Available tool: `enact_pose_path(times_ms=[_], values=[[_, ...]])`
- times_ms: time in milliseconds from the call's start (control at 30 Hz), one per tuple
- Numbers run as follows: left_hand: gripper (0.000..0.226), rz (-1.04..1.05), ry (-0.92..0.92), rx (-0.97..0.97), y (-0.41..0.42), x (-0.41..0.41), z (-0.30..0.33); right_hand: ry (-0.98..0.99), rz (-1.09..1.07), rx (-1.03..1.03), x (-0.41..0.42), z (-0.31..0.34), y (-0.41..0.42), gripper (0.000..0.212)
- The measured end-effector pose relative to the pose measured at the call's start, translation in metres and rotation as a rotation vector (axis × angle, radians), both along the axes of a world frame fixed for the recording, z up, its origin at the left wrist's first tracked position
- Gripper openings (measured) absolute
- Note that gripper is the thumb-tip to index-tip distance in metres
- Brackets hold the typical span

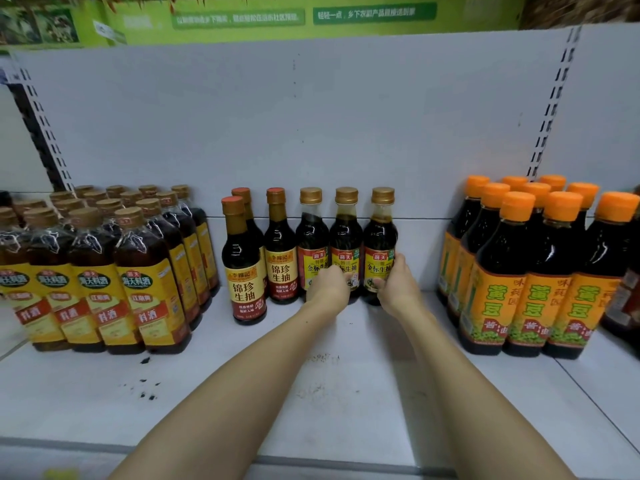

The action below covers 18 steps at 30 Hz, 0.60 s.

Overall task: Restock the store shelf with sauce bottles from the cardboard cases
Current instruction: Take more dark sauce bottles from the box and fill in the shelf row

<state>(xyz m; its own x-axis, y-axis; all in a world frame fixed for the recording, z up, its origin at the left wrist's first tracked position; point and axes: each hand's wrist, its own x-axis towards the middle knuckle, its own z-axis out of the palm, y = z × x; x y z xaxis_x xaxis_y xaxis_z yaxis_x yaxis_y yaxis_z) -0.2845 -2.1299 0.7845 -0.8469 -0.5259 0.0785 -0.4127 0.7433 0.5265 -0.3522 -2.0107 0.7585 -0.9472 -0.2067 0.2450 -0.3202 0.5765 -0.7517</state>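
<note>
Shelf: white metal shelf board (346, 393), scuffed, w/ dark specks and smudges left of centre and a faint grey scuff patch mid-board; front lip runs along the bottom edge of view.
Back wall: plain white back panel (311, 126), slotted uprights (554, 102) at left and right sides.
Above: green banner (304, 15) w/ white Chinese text across the top.
Left stock: block of cooking-wine bottles (104, 271), gold caps, yellow/red labels, several rows deep, upright.
Mid stock: three red-cap soy bottles (244, 261), one in front, two behind, upright, just left of the gold-cap row.
Task bottles: three gold-cap sauce bottles (346, 244) in a row against the back panel, upright, sides touching or nearly so.
Right stock: orange-cap soy bottles (533, 271), orange labels, rows deep, well apart from the gold-cap row.
L hand: left hand (329, 285) fingers curled on the lower label of the middle gold-cap bottle; also overlaps the left one, can't tell if it grips that too.
R hand: right hand (394, 282) wrapped round the base of the rightmost gold-cap bottle, thumb on its label.
Arms: both bare forearms reach in over the board from the bottom of view.
Cases: not in view.
</note>
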Motion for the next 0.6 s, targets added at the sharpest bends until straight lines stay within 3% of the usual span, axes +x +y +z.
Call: enact_pose_path(times_ms=[200,600], values=[[0.010,0.000,-0.003,0.058,-0.005,0.002,-0.012,-0.029,-0.012,-0.011,0.001,0.002,-0.003,0.051],[0.020,-0.049,0.078,0.133,-0.021,0.060,-0.008,-0.070,-0.161,-0.095,0.042,-0.002,-0.003,0.040]])
